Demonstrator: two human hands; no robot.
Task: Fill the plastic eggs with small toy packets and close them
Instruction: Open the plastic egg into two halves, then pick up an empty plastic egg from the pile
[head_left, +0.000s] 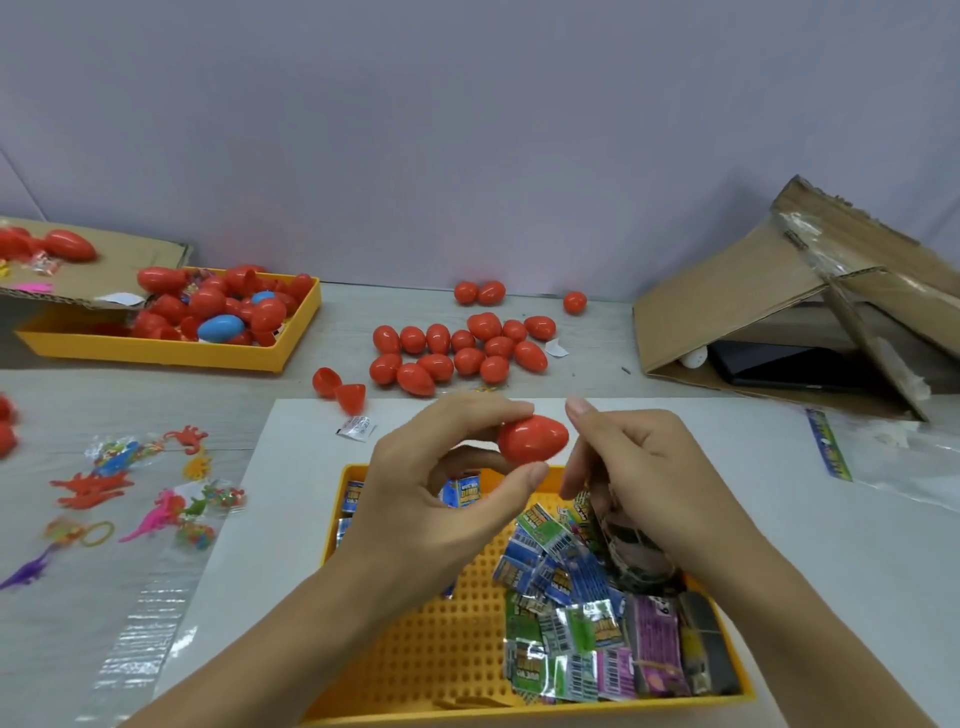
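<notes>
Left hand (441, 499) pinches a closed red egg (533, 439) btwn thumb and fingertips, above the far rim of the near yellow tray (415, 649). Right hand (639, 483) sits just beside the egg w/ fingers straight-ish and relaxed, gripping nothing; index tip near the egg's top, touching or not can't tell. Toy packets (582, 613) piled in the tray's right half, partly covered by the right hand and forearm. Tray sits on a white sheet (779, 519) on the counter (597, 374). Beyond the hands: cluster of closed red eggs (457, 353), an open egg in two halves (340, 389), one loose packet (356, 428) near it. Far left: second yellow tray (171, 353) w/ red eggs and blue egg (221, 328), partly under a cardboard flap (104, 270). Left: small plastic dinosaurs in clear wrap (145, 493), print too blurry to read. Right: collapsed cardboard box (753, 291) w/ a dark object (779, 364) underneath, mostly hidden; clear bag (893, 457) cut off at frame edge.
</notes>
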